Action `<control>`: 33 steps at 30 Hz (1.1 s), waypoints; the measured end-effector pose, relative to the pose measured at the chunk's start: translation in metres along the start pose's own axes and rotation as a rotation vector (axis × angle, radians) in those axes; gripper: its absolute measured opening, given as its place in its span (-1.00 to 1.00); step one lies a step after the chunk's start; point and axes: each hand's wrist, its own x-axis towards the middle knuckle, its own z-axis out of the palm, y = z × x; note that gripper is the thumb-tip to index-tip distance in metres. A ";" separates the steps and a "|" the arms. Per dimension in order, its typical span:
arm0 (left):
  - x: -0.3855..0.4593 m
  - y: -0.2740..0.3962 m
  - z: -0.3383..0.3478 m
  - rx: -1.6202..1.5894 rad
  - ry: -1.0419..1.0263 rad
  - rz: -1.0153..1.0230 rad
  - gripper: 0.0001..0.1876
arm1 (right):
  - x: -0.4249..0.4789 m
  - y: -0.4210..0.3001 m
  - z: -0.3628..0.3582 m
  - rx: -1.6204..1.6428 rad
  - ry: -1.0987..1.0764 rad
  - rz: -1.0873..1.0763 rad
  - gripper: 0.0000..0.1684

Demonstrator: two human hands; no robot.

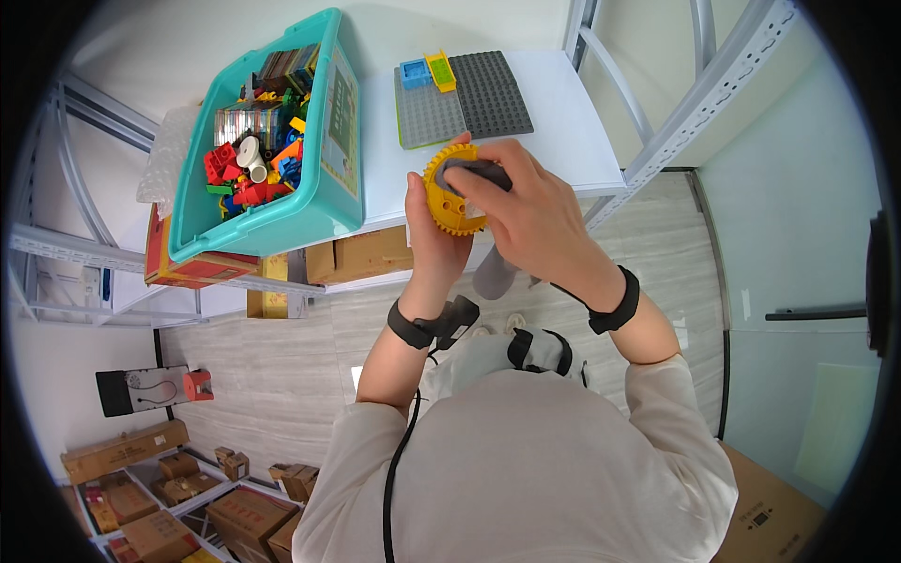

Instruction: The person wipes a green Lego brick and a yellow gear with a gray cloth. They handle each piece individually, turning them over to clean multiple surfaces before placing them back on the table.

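A yellow toothed plastic gear wheel (450, 211) rests in my left hand (436, 236), whose fingers and thumb hold its rim. My right hand (538, 211) pinches a grey cloth (486, 171) and presses it against the wheel's face; part of the cloth hangs below the hand. Behind them, a toy-brick baseplate (493, 95), light grey on one half and dark grey on the other, lies on the white shelf (383, 169). A blue brick piece (415, 73) and a yellow slide-like piece (441, 71) with a green inside sit at its far left.
On the shelf's left stands a teal plastic bin (345, 204) full of toy bricks and flat pieces. Bubble wrap (165, 158) lies beside it. Cardboard boxes (369, 255) sit on the lower shelf. A metal shelf post (704, 98) rises at the right, near a door handle (816, 316).
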 end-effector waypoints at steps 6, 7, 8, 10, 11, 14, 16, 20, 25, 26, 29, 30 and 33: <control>-0.001 0.002 0.003 -0.002 -0.007 0.004 -0.28 | -0.003 -0.001 0.000 0.054 -0.040 0.014 -0.55; -0.001 0.001 0.003 -0.007 -0.008 0.005 -0.27 | -0.003 -0.001 0.000 0.050 -0.039 0.023 -0.55; -0.001 -0.001 0.003 -0.012 -0.010 0.006 -0.26 | -0.002 -0.001 -0.001 0.046 -0.038 0.032 -0.55; -0.001 -0.002 0.003 -0.024 -0.017 0.017 -0.24 | -0.002 0.000 0.000 0.093 0.000 0.061 -0.55; -0.002 -0.001 0.003 -0.032 -0.023 0.025 -0.22 | -0.004 0.001 0.002 0.145 0.037 0.082 -0.55; -0.002 0.000 0.005 -0.027 -0.037 0.037 -0.19 | -0.009 0.001 0.000 0.192 0.034 0.053 -0.57; -0.003 0.001 0.007 -0.018 -0.017 0.037 -0.18 | -0.012 -0.001 0.001 0.175 0.021 0.010 -0.57; 0.000 -0.001 0.005 -0.028 -0.071 0.036 -0.18 | -0.014 -0.009 0.003 0.063 0.016 -0.031 -0.57; 0.000 -0.002 0.008 -0.021 -0.081 0.049 -0.19 | -0.014 -0.015 -0.003 0.024 -0.019 -0.019 -0.59; 0.000 -0.003 0.010 -0.015 -0.052 0.046 -0.18 | -0.013 -0.014 -0.003 -0.008 0.002 -0.024 -0.59; 0.002 -0.003 0.008 -0.020 -0.062 0.047 -0.21 | -0.016 -0.016 0.001 -0.105 0.020 -0.022 -0.59; 0.002 -0.003 0.006 -0.026 -0.080 0.049 -0.22 | -0.017 -0.018 0.003 -0.137 0.018 -0.018 -0.59; 0.001 -0.005 0.008 -0.020 -0.068 0.031 -0.24 | -0.016 -0.020 0.003 -0.079 0.023 0.039 -0.58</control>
